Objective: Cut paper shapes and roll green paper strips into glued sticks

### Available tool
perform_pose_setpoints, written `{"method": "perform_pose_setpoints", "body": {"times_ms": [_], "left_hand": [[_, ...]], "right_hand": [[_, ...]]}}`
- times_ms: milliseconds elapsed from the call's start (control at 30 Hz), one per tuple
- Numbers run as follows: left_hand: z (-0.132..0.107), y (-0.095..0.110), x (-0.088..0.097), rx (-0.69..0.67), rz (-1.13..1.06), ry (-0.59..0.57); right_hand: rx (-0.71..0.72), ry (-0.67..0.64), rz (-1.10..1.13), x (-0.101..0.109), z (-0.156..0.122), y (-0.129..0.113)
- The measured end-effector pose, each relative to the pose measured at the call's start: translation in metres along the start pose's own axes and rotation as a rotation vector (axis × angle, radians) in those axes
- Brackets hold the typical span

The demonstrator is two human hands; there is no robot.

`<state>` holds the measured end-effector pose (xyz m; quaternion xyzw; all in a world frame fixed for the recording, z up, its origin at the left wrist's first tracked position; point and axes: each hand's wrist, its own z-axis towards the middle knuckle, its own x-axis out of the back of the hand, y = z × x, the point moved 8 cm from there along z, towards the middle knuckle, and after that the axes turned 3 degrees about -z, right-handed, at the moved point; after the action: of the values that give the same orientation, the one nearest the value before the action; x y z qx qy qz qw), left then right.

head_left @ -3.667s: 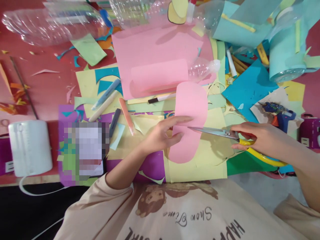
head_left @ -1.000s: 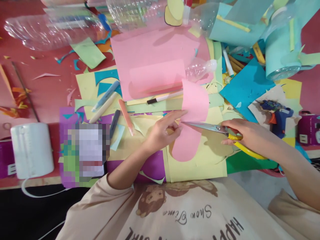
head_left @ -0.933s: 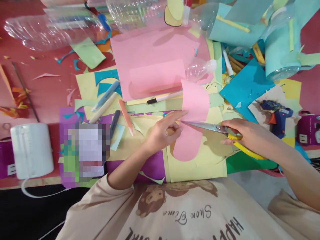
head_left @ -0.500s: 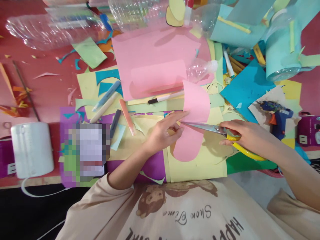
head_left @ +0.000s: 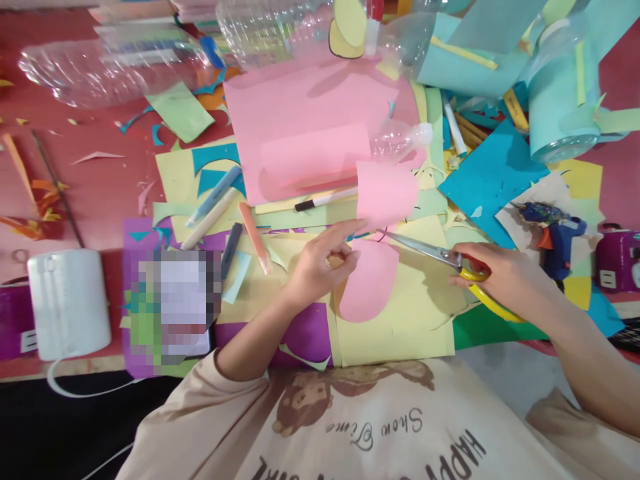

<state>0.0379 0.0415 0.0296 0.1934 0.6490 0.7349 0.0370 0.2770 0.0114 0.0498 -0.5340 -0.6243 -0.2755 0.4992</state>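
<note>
My right hand grips the yellow-handled scissors, whose blades point left at the gap between two pink paper pieces. The upper pink piece has a rounded right side and meets my left hand's fingertips. The lower pink piece, with a curved bottom edge, lies by my left thumb. My left hand is closed in a pinch at the left edges of the pink paper; which piece sits between the fingers is partly hidden. Pale yellow sheets lie underneath.
A small plastic bottle wrapped in pink paper lies ahead on a pink sheet. Markers are to the left. A blue glue gun rests at the right, below a light-blue wrapped bottle. A white case stands far left.
The pink paper has parted into an upper and a lower piece where the scissors were cutting. The scissors have shifted slightly right and up, and the upper piece has tilted.
</note>
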Motion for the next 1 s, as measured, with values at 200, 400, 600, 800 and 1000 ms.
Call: {"method": "perform_pose_setpoints", "body": {"times_ms": [200, 400, 600, 800, 1000], "left_hand": [[0.002, -0.006, 0.01, 0.103, 0.012, 0.1], [0.005, -0.008, 0.013, 0.143, 0.025, 0.129], [0.005, -0.011, 0.015, 0.138, 0.044, 0.132], [0.004, -0.01, 0.015, 0.132, 0.011, 0.137], [0.0, -0.002, 0.011, 0.138, -0.08, 0.085]], "right_hand": [[-0.295, 0.234, -0.162, 0.005, -0.02, 0.038], [-0.393, 0.29, -0.143, -0.004, -0.034, 0.055], [-0.34, 0.379, -0.198, -0.005, -0.037, 0.049], [-0.25, 0.38, -0.324, 0.006, -0.044, 0.033], [-0.1, 0.543, -0.336, 0.023, -0.042, 0.011]]}}
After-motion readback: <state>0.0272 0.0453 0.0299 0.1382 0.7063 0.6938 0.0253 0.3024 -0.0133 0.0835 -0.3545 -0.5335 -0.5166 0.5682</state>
